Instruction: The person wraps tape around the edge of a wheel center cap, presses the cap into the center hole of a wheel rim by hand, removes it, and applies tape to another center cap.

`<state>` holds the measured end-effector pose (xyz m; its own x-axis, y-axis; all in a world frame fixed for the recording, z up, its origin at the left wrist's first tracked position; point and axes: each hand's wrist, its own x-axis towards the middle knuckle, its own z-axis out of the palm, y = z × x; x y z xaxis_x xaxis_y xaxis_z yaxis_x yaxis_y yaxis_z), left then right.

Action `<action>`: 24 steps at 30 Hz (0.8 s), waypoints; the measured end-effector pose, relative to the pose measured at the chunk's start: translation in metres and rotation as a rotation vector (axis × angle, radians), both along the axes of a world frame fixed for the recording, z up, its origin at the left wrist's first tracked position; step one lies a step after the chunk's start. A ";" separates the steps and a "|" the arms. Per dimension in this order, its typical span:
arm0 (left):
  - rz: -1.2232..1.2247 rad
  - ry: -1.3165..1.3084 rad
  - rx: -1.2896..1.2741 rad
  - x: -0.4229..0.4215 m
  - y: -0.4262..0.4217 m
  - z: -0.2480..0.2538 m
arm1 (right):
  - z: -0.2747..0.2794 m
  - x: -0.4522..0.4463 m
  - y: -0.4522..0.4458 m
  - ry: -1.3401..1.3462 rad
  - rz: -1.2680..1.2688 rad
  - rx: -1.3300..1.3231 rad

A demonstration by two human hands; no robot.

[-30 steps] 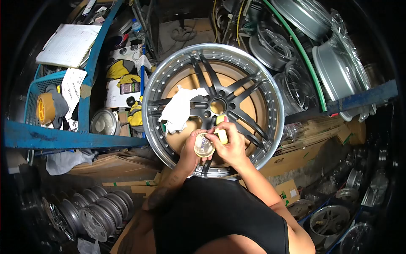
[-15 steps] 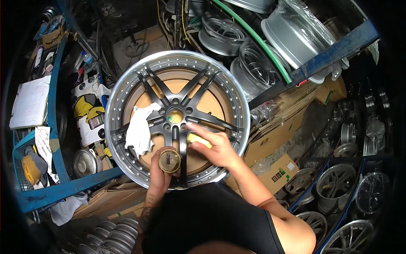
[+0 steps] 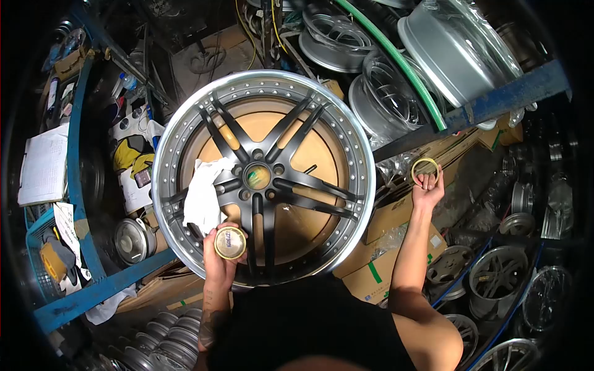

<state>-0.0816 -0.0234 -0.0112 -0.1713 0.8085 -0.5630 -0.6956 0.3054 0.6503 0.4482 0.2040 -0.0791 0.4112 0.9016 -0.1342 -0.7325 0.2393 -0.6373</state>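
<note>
A large wheel rim [image 3: 255,272] with dark double spokes, a polished lip and small bolts lies face up before me. My left hand [image 3: 218,267] is closed around a round can-like thing [image 3: 231,242] with a yellowish edge and dark marks on its top, over the rim's near left side. A crumpled white cloth [image 3: 204,191] drapes over the spokes just beyond it. Out to the right, away from the rim, my right hand [image 3: 429,190] grips a yellow tape roll [image 3: 426,162] by its lower side, fingers reaching into the ring.
Blue shelving [image 3: 93,290] with papers, gloves and a blue basket [image 3: 37,238] stands at left. Wrapped rims [image 3: 442,55] and a green hose [image 3: 396,52] lie beyond a blue beam [image 3: 495,102] at upper right. Cardboard [image 3: 371,278] and more rims [image 3: 495,272] are at right.
My right hand has swung from over the rim out to the far right, the yellow roll still in it. My left hand has shifted slightly left with the round thing.
</note>
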 end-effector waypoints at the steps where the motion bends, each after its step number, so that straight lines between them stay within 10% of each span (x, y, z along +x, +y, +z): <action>1: 0.003 0.010 -0.008 0.001 0.003 0.002 | -0.017 0.011 0.019 0.004 -0.083 -0.109; 5: -0.012 0.115 -0.037 0.005 0.011 0.014 | -0.025 0.010 0.100 -0.086 -0.287 -0.357; 10: -0.042 0.153 -0.029 0.001 0.013 0.012 | -0.079 0.042 0.202 -1.430 -0.095 -0.052; 16: 0.036 0.064 0.011 0.011 0.020 0.016 | -0.106 0.049 0.233 -1.984 -0.050 0.277; 20: 0.073 -0.121 0.059 0.018 0.020 0.008 | -0.134 0.075 0.213 -1.951 -0.200 -0.365; 22: 0.129 -0.273 0.065 0.019 0.017 -0.009 | -0.097 0.032 0.143 -0.940 -0.303 -0.375; 24: 0.128 -0.403 0.106 0.022 0.018 -0.010 | -0.079 0.023 0.089 -0.686 -0.359 -0.481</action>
<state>-0.0601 -0.0052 -0.0216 -0.0573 0.8522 -0.5201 -0.9283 0.1463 0.3420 0.4709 0.2927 -0.1586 0.7848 0.6139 -0.0851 -0.0888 -0.0246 -0.9957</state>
